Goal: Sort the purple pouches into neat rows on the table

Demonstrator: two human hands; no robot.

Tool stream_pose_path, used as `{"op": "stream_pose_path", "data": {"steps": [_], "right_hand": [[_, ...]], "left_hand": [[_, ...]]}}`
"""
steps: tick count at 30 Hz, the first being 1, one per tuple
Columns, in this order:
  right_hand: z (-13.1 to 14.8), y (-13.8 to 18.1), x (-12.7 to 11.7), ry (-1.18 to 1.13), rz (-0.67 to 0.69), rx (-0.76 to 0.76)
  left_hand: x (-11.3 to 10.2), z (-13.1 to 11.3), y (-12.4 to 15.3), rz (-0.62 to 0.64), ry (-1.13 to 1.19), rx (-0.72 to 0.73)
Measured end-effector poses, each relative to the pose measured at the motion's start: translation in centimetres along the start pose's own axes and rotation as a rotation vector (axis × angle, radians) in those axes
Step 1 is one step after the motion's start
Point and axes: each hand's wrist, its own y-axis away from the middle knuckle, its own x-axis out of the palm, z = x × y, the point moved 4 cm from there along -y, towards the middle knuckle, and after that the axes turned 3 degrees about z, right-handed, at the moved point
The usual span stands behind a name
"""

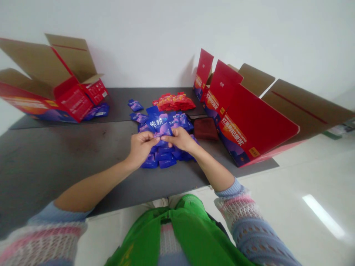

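Note:
Between my two hands I hold a blue pouch (pixel 158 123) with white lettering, its printed face toward me. My left hand (pixel 141 147) pinches its lower left edge with thumb and fingers. At the lower right edge, my right hand (pixel 180 139) pinches the same pouch, the two thumbs almost meeting. Under and around my hands lies a heap of blue sachets (pixel 166 162) on the dark grey table (pixel 111 147). Just beyond the heap is a pile of red sachets (pixel 173 101). One loose blue sachet (pixel 135 105) lies to the left of them.
A red printed carton (pixel 238 125) with raised flaps stands at the right, another carton (pixel 36 103) at the left. Several blue packets (pixel 98 111) lie beside the left carton. A dark brown flat item (pixel 206 128) rests by the heap. A white wall (pixel 144 40) rises behind.

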Motion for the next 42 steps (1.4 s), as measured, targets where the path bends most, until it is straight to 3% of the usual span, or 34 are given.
{"op": "stream_pose_path", "data": {"steps": [4, 7, 11, 17, 23, 28, 34, 38, 42], "right_hand": [[0.2, 0.2, -0.4, 0.189, -0.037, 0.045], [0.6, 0.4, -0.6, 0.2, -0.04, 0.073], [0.9, 1.0, 0.0, 0.179, 0.015, 0.092], [0.7, 1.6, 1.5, 0.274, -0.006, 0.146], [-0.5, 1.2, 1.9, 0.107, 0.097, 0.077], [-0.3, 1.0, 2.0, 0.074, 0.169, 0.027], [0.2, 1.2, 2.1, 0.226, 0.012, 0.067], [0.4, 1.7, 2.6, 0.214, 0.018, 0.075], [0.4, 1.5, 2.6, 0.135, -0.052, -0.017]], "left_hand": [[0.9, 1.0, -0.4, 0.118, 0.084, -0.126], [1.1, 1.2, -0.8, 0.174, 0.146, -0.168], [0.6, 1.3, -0.8, 0.125, 0.149, -0.104], [0.3, 1.6, -0.2, 0.045, 0.076, -0.063], [0.5, 1.4, 0.7, -0.107, -0.119, 0.071], [0.4, 1.4, 1.2, -0.072, -0.146, 0.1], [0.3, 1.1, 2.0, 0.003, -0.118, 0.138], [0.3, 0.5, 2.7, -0.066, -0.17, 0.167], [-0.3, 0.1, 2.7, -0.07, -0.178, 0.167]]}}
